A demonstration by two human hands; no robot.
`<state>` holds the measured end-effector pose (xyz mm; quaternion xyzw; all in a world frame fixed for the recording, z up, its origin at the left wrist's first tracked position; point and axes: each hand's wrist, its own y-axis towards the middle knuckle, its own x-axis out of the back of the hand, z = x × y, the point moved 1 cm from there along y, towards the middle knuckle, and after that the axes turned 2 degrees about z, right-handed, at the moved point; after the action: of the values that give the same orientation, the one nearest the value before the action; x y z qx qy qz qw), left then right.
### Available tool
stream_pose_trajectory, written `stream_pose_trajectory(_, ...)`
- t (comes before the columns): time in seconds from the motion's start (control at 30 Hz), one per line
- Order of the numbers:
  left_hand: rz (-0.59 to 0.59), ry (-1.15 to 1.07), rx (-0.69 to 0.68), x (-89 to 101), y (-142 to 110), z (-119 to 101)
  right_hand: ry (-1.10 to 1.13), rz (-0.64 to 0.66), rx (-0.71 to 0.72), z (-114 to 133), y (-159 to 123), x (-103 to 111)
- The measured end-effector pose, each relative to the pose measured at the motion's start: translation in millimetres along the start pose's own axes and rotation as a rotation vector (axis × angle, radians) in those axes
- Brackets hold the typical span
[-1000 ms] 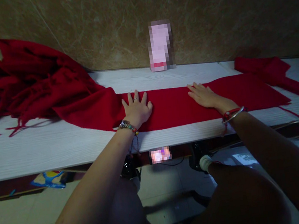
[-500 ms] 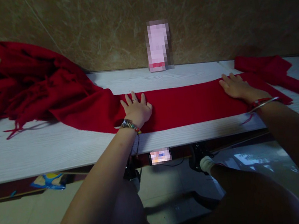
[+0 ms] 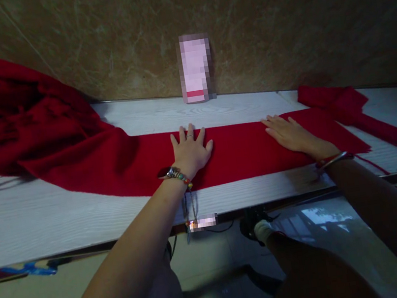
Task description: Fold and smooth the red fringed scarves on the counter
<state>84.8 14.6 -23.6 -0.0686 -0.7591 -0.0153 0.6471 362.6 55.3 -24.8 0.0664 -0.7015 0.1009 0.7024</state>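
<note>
A long red scarf lies flat in a folded band along the white wood-grain table. My left hand rests palm down near the middle of the band, its fingers spread. Farther right, my right hand presses flat on the same cloth, also open. To the left the scarf rises into a loose, crumpled heap with fringe at its far left. The right end of the band is cut straight, with a thin red strand trailing from its corner.
Another strip of red fabric lies twisted at the table's right. A pixelated pink upright object leans on the brown marbled wall. Below the front edge of the table are a blurred lit screen and a blue item.
My right hand slid rightward along the scarf, then came back left. My left hand has shifted right along the cloth. The whole view has turned a little to the right.
</note>
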Motion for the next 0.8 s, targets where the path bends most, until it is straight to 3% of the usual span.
stream_pose_trajectory(0.2, -0.026, 0.01, 0.001, -0.3, -2.7, -0.5, 0.112, 0.012, -0.275, -55.4, -3.6, 14.0)
stream_pose_trajectory(0.43, -0.021, 0.006, 0.0, -0.2, -2.2, -0.6, 0.114, -0.061, -0.479, -78.6, -12.5, 27.2)
stream_pose_trajectory(0.53, -0.024, 0.001, -0.002, -0.6, -2.0, -0.2, 0.126, -0.173, -0.451, -59.4, -20.9, 34.5)
stream_pose_trajectory(0.6, -0.031, -0.003, -0.005, -0.6, -2.2, 0.1, 0.118, -0.206, -0.326, -31.2, -28.0, 38.9)
stream_pose_trajectory(0.73, -0.037, -0.01, -0.013, -0.2, -2.6, 0.5, 0.108, -0.022, 0.07, 44.8, -48.1, 34.7)
stream_pose_trajectory(0.8, -0.038, -0.01, -0.017, 0.1, -2.7, 0.7, 0.131, 0.009, 0.21, 78.8, -58.5, 24.8)
